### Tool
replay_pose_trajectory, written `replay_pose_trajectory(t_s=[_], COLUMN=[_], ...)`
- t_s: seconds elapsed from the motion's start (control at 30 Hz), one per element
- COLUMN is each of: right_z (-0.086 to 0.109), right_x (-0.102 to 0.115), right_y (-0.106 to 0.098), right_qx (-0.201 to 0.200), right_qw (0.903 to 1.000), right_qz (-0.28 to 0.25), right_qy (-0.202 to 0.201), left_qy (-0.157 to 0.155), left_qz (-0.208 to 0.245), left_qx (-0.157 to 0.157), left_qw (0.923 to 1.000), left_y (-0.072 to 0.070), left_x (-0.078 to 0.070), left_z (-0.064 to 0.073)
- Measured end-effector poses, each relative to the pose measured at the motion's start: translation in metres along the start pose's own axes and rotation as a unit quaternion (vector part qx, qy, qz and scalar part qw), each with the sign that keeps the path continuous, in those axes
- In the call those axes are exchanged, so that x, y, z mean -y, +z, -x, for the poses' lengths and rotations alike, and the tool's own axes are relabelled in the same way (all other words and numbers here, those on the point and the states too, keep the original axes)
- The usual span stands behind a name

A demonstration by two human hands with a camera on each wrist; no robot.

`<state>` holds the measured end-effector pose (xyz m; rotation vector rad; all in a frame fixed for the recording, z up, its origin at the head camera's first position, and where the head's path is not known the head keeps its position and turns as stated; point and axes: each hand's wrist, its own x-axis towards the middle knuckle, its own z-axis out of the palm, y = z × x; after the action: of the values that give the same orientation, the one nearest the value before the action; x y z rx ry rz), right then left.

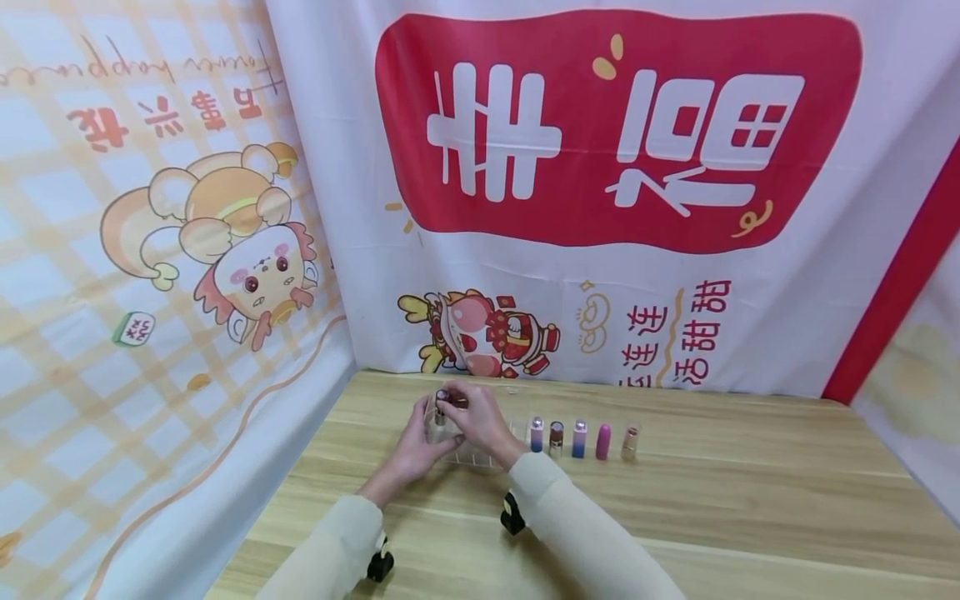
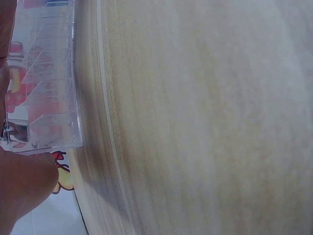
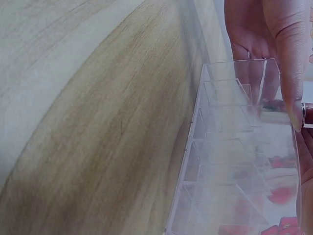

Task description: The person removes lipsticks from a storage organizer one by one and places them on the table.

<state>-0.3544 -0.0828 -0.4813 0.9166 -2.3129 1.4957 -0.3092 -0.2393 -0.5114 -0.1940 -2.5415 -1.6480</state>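
Note:
In the head view a clear plastic lipstick organizer [image 1: 472, 455] with several compartments stands on the table. My left hand [image 1: 414, 448] grips its left end, thumb along the near side and fingers up the far side. Over that same end, my right hand [image 1: 478, 419] pinches a dark-capped lipstick [image 1: 441, 407] between thumb and fingers, its lower part down at the leftmost compartment. The left wrist view shows the organizer's divided clear wall [image 2: 51, 93] with a finger at its end. From the right wrist, the organizer's stepped compartments [image 3: 220, 156] appear, with the lipstick's tube [image 3: 307, 115] at the right edge.
Right of the organizer several lipsticks stand in a row: a pink-and-blue one [image 1: 537, 435], a brown-and-clear one [image 1: 556, 438], another pink-and-blue one [image 1: 580, 439], a magenta one [image 1: 603, 442] and a pale beige one [image 1: 631, 442]. Printed cloth [image 1: 615, 317] hangs behind the wooden table [image 1: 712, 517].

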Motion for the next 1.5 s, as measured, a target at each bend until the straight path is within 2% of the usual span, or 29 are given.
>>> replay_pose_trajectory(t_s=[0.3,0.5,0.8,1.17,1.5], right_z=[0.001,0.003,0.007,0.011,0.014], right_x=[0.004,0.005,0.007,0.007,0.009], right_y=[-0.006,-0.01,-0.021,-0.031,-0.04], right_qx=[0.012,0.025,0.036,0.038,0.05], right_qw=[0.9997,0.9993,0.9989,0.9979,0.9968], right_qz=[0.003,0.013,0.029,0.052,0.057], right_qy=[-0.019,-0.023,-0.002,-0.003,0.025], left_qy=[0.001,-0.013,-0.032,-0.025,-0.031], left_qz=[0.003,-0.003,-0.006,0.003,-0.007], left_qx=[0.001,0.002,0.006,0.012,0.01], left_qw=[1.0,0.9999,0.9995,0.9996,0.9994], left_y=[0.0,0.0,0.001,0.002,0.001], left_x=[-0.002,-0.003,-0.002,-0.003,-0.003], left_z=[0.001,0.003,0.002,0.001,0.0])
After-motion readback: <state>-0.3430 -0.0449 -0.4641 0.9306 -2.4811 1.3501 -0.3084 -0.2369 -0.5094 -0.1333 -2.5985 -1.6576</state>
